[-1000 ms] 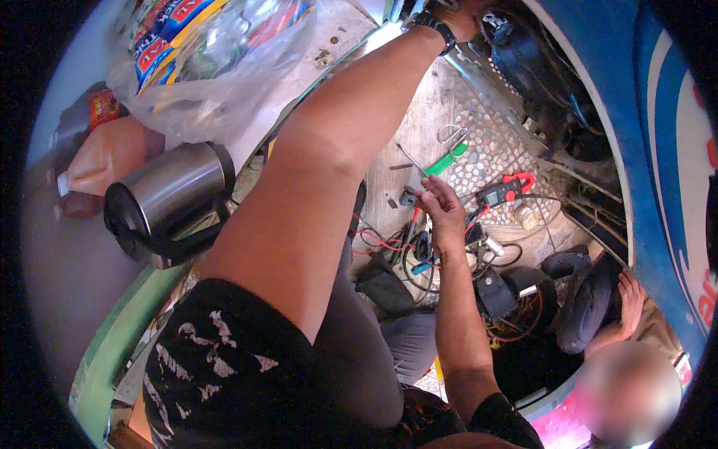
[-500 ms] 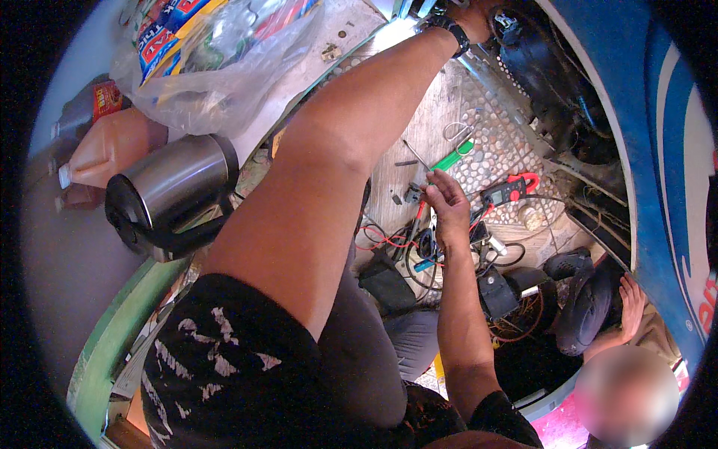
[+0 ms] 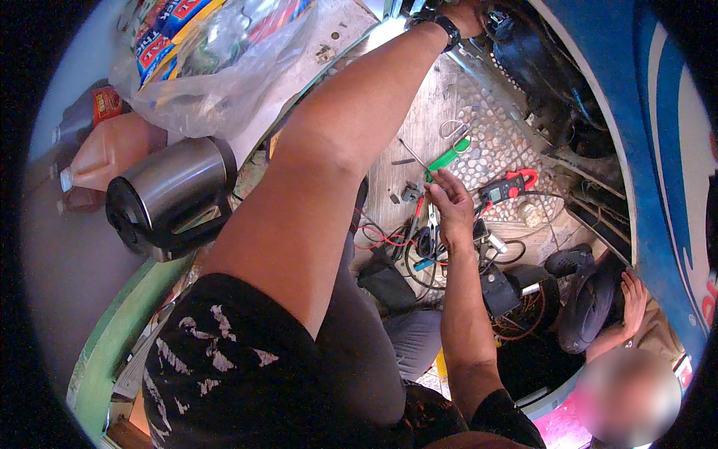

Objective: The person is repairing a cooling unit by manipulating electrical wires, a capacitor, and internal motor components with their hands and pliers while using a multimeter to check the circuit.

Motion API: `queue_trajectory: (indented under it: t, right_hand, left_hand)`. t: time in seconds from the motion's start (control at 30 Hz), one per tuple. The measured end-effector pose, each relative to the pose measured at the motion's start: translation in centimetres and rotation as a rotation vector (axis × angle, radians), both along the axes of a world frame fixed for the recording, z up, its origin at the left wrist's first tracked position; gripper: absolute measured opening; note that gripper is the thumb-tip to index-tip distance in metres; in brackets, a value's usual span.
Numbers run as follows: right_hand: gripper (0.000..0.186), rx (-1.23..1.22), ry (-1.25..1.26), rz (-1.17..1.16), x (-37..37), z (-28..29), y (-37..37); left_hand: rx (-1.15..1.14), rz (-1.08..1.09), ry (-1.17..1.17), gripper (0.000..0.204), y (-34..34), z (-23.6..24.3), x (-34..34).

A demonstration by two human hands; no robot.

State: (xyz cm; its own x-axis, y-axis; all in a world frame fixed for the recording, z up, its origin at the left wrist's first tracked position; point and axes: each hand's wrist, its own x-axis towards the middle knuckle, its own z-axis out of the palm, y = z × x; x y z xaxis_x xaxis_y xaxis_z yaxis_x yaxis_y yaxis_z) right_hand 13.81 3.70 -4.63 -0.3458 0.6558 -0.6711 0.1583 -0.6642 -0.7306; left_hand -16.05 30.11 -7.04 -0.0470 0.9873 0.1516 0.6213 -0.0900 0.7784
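Observation:
My left arm reaches across to the top of the view, and my left hand (image 3: 465, 18), with a black watch (image 3: 448, 33) on the wrist, is beside the dark machine parts (image 3: 527, 63). Its fingers are cut off by the upper edge. My right hand (image 3: 453, 208) is closed in a pinch on a thin screwdriver (image 3: 413, 155), its slim metal shaft pointing up and left. The handle is mostly hidden by the fingers. Just beyond lies a green strip-shaped object (image 3: 449, 155). A red and grey clamp meter (image 3: 505, 188) rests right of this hand.
Cables and red wires (image 3: 381, 238) tangle near a black pouch (image 3: 389, 283). A steel kettle (image 3: 176, 198), brownish bottles (image 3: 116, 150) and a plastic bag of packets (image 3: 217, 67) stand at left. A blue panel (image 3: 636, 120) edges the right; another person's hand (image 3: 634, 303) is below it.
The whole view has shifted slightly. Both my hands keep almost the same places, and the screwdriver stays in my right hand.

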Motion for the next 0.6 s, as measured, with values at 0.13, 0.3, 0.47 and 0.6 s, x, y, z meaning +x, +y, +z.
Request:
queue_trajectory:
  t: [0.13,0.3,0.47,0.6]
  right_hand:
    - [0.046,-0.002,0.000,0.022,-0.1,0.2,0.0]
    - [0.046,-0.006,0.007,0.042,-0.5,0.2,-0.3]
    - [0.046,-0.008,-0.009,-0.008,0.3,-0.5,-0.1]
    - [0.047,-0.015,0.007,-0.011,0.5,-0.7,-0.1]
  left_hand:
    - [0.149,0.110,-0.078,0.076,0.9,-3.0,-0.8]
    - [0.222,0.269,-0.133,0.060,1.4,-6.0,-1.6]
    - [0.307,0.173,-0.091,0.053,1.1,-3.7,0.1]
    - [0.290,0.157,0.096,0.055,0.9,-3.6,-0.1]
